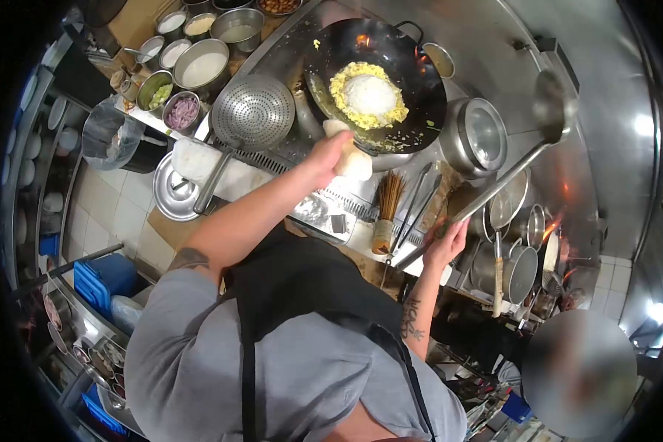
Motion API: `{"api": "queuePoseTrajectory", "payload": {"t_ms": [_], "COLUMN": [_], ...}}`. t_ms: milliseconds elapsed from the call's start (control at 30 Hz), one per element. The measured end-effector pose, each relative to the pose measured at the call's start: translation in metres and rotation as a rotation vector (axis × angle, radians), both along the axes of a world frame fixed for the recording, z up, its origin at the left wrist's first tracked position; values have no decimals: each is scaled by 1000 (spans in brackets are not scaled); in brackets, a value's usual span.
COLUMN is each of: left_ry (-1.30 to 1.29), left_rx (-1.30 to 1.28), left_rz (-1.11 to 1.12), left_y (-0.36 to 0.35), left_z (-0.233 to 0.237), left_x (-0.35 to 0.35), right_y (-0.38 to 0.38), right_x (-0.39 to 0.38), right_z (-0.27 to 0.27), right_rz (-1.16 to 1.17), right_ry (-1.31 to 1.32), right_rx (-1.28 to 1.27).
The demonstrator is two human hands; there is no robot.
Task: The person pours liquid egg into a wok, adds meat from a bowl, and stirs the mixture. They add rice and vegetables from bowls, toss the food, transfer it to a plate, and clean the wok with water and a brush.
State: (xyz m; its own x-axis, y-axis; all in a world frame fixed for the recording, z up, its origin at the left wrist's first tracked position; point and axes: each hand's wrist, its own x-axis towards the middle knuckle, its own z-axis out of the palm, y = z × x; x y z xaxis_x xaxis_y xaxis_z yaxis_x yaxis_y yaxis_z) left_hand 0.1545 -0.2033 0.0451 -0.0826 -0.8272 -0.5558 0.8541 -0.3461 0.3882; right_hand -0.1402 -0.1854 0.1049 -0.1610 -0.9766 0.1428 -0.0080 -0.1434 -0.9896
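Observation:
A black wok (423, 96) holds yellow scrambled egg (344, 105) with a mound of white rice (370, 94) on top. At the wok's near edge my left hand (333, 156) is closed around a pale folded cloth (354, 163). My right hand (447, 243) grips the long metal handle of a ladle (550, 99), whose bowl is up at the right, apart from the wok. Between my hands lie a bamboo brush (390, 195) and a pair of dark tongs (418, 202).
Left of the wok sits a perforated strainer (253, 110), near bowls of chopped green pieces (156, 90) and purple onion (182, 112). A lidded pot (483, 132) stands right of the wok. Pans (514, 271) and flames (551, 227) are farther right.

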Motion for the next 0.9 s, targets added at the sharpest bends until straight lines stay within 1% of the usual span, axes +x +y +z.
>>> {"api": "queuePoseTrajectory", "payload": {"t_ms": [33,67,133,200,233,267,333,367,467,500,567,600,633,667,733,767,800,833,867,900], "left_ry": [6,7,-17,-52,-44,-19,33,-4,-26,-10,16,27,35,44,-16,2,-53,-111,-165,-172], "left_rx": [30,52,69,77,114,100,48,61,27,10,-28,-4,24,53,161,194,149,88,60,159], "left_rz": [-15,-31,-35,-15,-52,-73,-86,-90,-81,-71,-62,-81,-107,-135,-256,-157,-62,39,121,114], "left_y": [-15,-27,-36,-47,-49,-47,-58,-56,-46,-41,-35,-37,-42,-47,-58,-53,-27,6,34,43], "left_z": [-6,-10,-16,-28,-26,-32,-44,-40,-19,-12,3,2,-1,-6,-24,-32,-24,3,23,37], "left_x": [-2,-1,-4,-4,-2,-3,-2,-1,-2,-2,0,0,1,1,5,-5,-17,-28,-36,-40], "right_y": [-3,-6,-14,-33,-42,-41,-61,-62,-51,-44,-44,-43,-44,-47,-53,-57,-64,-52,-58,-63], "right_x": [19,27,32,17,10,19,32,38,47,40,22,17,17,26,44,21,-10,-14,-29,-45], "right_z": [17,23,19,-7,-19,-5,10,14,33,43,39,32,10,8,-1,-22,-38,31,61,92], "right_rz": [5,87,219,352,440,425,415,412,383,435,543,590,524,507,464,510,547,620,666,705], "right_ry": [-50,-30,40,240,354,358,393,403,46,56,-49,-106,-18,142,460,681,888,964,918,877], "right_rx": [-61,-66,116,407,539,768,610,544,503,527,836,993,1032,933,752,429,90,375,490,608]}}
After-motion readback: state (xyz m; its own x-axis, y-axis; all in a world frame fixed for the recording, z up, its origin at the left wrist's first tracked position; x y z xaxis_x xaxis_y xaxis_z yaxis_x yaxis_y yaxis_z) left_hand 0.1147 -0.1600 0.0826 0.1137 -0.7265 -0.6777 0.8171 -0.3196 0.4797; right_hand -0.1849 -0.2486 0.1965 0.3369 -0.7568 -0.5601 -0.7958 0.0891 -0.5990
